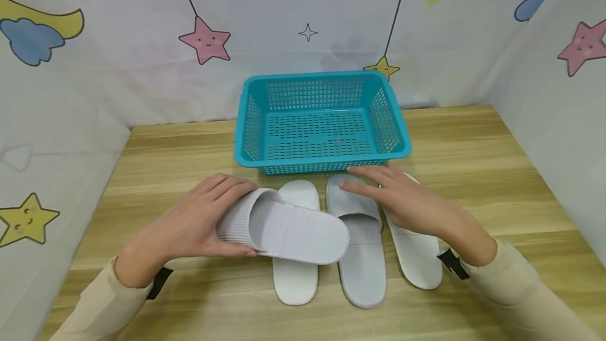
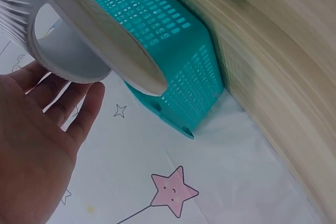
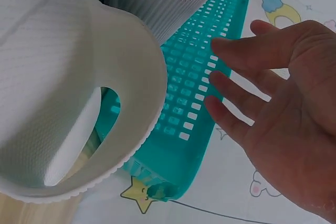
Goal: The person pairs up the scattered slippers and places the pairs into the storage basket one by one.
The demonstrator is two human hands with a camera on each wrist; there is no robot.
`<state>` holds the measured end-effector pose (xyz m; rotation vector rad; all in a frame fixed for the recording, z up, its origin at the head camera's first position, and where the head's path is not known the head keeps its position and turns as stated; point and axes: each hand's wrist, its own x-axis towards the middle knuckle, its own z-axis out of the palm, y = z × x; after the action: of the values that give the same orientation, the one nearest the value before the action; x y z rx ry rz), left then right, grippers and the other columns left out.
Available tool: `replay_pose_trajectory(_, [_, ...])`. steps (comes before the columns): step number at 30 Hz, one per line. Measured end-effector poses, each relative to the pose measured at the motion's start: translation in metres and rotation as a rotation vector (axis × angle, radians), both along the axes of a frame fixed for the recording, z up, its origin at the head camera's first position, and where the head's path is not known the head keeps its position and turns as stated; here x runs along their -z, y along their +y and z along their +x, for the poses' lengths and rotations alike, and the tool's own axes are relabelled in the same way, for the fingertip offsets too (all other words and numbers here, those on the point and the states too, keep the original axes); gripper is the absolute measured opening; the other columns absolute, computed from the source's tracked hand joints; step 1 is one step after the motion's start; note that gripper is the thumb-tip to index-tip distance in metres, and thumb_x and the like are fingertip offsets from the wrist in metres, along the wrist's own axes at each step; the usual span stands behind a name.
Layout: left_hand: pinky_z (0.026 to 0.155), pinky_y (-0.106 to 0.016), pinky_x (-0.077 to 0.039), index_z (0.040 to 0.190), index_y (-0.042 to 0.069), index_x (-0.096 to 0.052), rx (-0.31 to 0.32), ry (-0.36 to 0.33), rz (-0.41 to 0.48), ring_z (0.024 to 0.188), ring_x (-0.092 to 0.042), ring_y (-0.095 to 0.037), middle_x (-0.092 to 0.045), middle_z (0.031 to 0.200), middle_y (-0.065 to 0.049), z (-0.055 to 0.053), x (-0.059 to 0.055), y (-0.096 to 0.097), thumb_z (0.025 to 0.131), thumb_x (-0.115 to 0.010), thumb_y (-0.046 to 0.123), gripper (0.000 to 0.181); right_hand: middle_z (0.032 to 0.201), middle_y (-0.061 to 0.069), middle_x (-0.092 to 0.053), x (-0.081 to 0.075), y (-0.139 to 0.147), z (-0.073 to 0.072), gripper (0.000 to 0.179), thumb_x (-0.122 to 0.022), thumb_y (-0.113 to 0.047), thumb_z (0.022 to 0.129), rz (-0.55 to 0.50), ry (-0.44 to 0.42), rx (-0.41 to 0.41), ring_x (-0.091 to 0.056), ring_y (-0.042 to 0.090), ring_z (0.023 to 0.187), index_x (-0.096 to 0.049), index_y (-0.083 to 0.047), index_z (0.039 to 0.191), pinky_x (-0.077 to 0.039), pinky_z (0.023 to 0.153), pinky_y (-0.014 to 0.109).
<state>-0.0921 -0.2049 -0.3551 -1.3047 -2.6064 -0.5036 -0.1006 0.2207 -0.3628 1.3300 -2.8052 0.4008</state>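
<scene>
My left hand [image 1: 203, 220] grips a pale grey slipper [image 1: 312, 233] round its ribbed strap, thumb along the near side, the slipper lying sideways above the others. Below it, partly covered, a white slipper [image 1: 295, 283] rests on the table. To its right lies a grey slipper [image 1: 363, 272], strap end toward the basket. My right hand [image 1: 412, 199] hovers with fingers extended over that strap and over a second white slipper [image 1: 421, 262], hiding much of the latter. In the right wrist view the right hand [image 3: 283, 87] holds nothing.
A turquoise perforated basket [image 1: 323, 163] with nothing in it stands behind the slippers, near the back edge of the wood-grain table [image 1: 478, 172]. A white cloth [image 1: 265, 30] printed with stars and clouds hangs behind and at both sides.
</scene>
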Motion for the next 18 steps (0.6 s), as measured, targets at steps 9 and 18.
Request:
replay_pose_trajectory(9, [0.103,-0.043,-0.049,0.145,0.012,-0.058,0.010,0.001,0.004,0.125,-0.056,-0.019,-0.061,0.140,0.002,-0.001,-0.002,0.002,0.071,-0.082,0.080,0.104,0.169,0.014,-0.038,0.002,-0.005,0.007,0.096,-0.067,0.027,0.080,0.106,-0.053,-0.013,-0.036,0.041,0.154,-0.053,-0.028,0.157,-0.038,0.114,0.068])
replay_pose_trajectory(18, [0.106,-0.042,-0.046,0.146,0.013,-0.058,0.034,-0.005,0.000,0.127,-0.055,-0.020,-0.060,0.142,0.002,-0.004,-0.004,0.004,0.073,-0.082,0.079,0.101,0.169,0.016,-0.036,0.004,-0.011,0.004,0.104,-0.070,0.032,0.072,0.151,-0.112,-0.022,-0.033,0.046,0.154,-0.052,-0.024,0.158,-0.042,0.109,0.070])
